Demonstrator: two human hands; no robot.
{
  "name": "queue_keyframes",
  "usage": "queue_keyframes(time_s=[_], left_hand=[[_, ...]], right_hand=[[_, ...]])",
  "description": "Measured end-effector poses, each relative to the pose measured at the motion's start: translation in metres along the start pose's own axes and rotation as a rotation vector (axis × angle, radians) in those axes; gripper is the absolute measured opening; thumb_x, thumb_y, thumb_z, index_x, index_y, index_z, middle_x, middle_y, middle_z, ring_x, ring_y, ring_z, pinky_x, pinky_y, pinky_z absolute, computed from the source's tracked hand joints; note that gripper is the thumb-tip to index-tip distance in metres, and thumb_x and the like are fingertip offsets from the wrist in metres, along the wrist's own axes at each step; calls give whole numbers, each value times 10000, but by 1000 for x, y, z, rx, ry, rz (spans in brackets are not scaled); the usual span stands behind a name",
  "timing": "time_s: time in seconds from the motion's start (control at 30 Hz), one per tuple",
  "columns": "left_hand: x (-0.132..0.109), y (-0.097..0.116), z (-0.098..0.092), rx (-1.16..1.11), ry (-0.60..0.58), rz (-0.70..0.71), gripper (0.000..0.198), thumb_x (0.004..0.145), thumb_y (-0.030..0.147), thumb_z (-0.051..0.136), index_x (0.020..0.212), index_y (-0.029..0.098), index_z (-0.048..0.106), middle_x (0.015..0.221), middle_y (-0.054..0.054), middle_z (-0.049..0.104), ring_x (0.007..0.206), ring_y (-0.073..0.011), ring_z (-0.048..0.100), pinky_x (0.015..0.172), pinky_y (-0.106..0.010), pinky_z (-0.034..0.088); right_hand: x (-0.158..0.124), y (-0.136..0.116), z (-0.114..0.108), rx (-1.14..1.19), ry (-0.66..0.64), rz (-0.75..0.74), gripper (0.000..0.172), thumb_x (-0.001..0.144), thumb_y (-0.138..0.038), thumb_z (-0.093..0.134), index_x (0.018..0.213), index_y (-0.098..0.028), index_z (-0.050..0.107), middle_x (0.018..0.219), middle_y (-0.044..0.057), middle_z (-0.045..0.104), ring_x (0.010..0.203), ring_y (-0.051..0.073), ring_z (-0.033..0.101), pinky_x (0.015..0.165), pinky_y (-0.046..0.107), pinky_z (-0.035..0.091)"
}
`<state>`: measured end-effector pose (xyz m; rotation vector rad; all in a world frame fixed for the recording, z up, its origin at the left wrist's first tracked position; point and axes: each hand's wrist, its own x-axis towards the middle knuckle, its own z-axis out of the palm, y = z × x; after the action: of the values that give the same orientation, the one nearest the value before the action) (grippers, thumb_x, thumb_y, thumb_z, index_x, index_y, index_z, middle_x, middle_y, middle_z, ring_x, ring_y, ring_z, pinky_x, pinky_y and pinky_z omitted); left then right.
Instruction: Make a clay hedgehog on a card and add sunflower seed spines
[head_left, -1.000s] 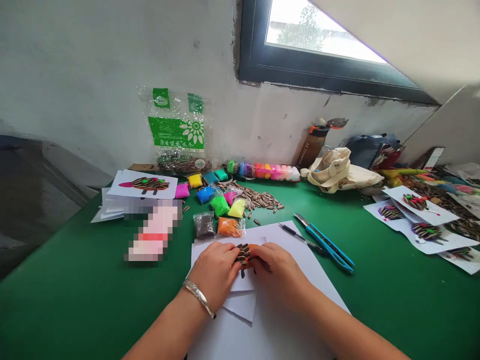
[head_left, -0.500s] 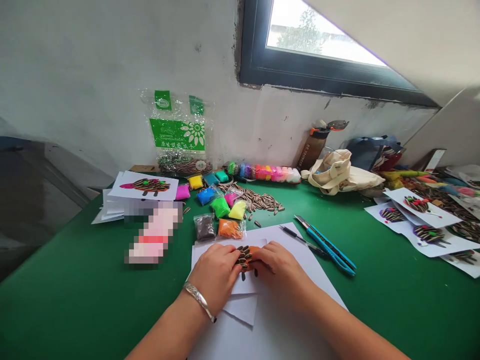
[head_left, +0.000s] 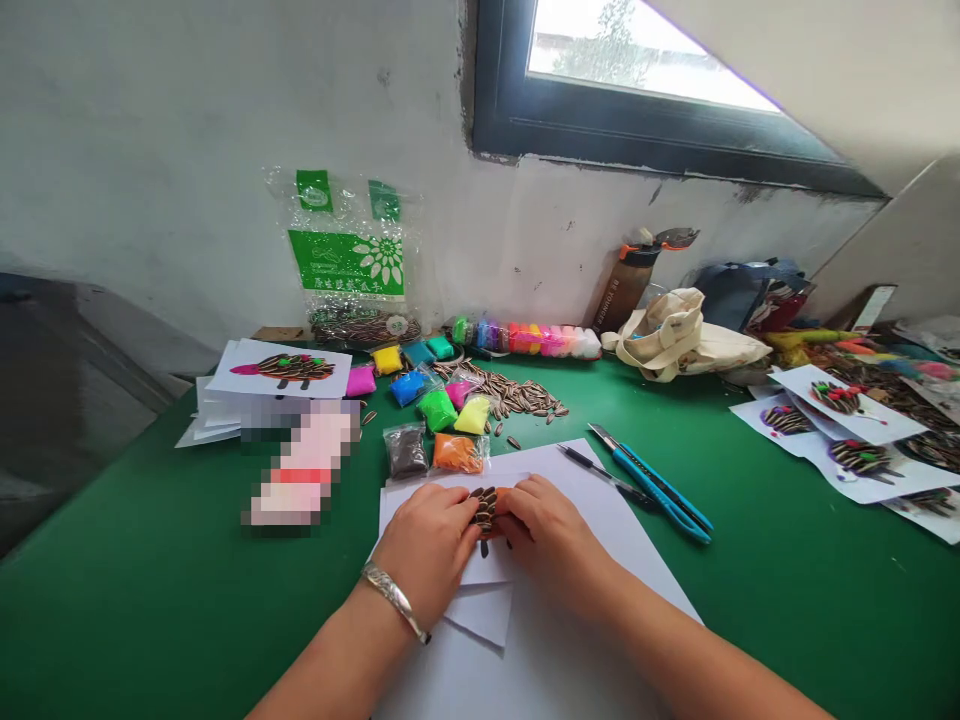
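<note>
A small white paper card (head_left: pixel 484 572) lies under both hands. On it is a clay figure in orange (head_left: pixel 501 492), covered with dark striped sunflower seeds (head_left: pixel 484 508) and with dark little legs below. My left hand (head_left: pixel 427 535), with a silver bracelet at the wrist, holds the card down, its thumb and fingers closed against the figure's left side. My right hand (head_left: pixel 551 525) is pinched over the figure's right end; what its fingertips hold is hidden.
Larger white sheets (head_left: pixel 585 620) lie beneath the card. A blue cutter (head_left: pixel 660 490) and a pen (head_left: pixel 600 472) lie to the right. Colored clay packets (head_left: pixel 436 410) and loose sunflower seeds (head_left: pixel 525 392) lie behind. Finished seed pictures (head_left: pixel 289 368) sit left, with more (head_left: pixel 855 455) right.
The view has shifted slightly. My hands stay at the figure, and my right fingertips have edged a little left over its orange part.
</note>
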<state>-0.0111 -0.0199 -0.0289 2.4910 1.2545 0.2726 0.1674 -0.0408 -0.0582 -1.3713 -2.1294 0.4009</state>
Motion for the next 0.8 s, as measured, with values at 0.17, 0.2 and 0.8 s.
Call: queue_keyframes(time_s=[0.17, 0.2, 0.8], left_hand=[[0, -1, 2, 18, 7, -3, 235, 906, 198, 472, 1030, 200, 672, 1031, -62, 665, 974, -249, 569, 886, -420, 461], [0, -1, 2, 20, 10, -2, 236, 906, 199, 474, 1034, 198, 672, 1035, -63, 665, 976, -250, 569, 886, -420, 463], [0, -2, 3, 27, 9, -3, 250, 908, 212, 473, 1059, 199, 672, 1076, -68, 662, 1001, -258, 561, 902, -432, 465]], right_hand=[[0, 1, 2, -5, -2, 26, 130, 859, -105, 567, 754, -169, 611, 720, 19, 581, 710, 153, 481, 652, 252, 356], [-1, 1, 0, -4, 1, 42, 106, 848, -108, 586, 774, -174, 623, 734, 18, 586, 720, 155, 485, 655, 252, 357], [-2, 6, 1, -52, 5, 77, 127, 849, -140, 591, 747, -184, 655, 713, 19, 577, 712, 153, 485, 642, 248, 333]])
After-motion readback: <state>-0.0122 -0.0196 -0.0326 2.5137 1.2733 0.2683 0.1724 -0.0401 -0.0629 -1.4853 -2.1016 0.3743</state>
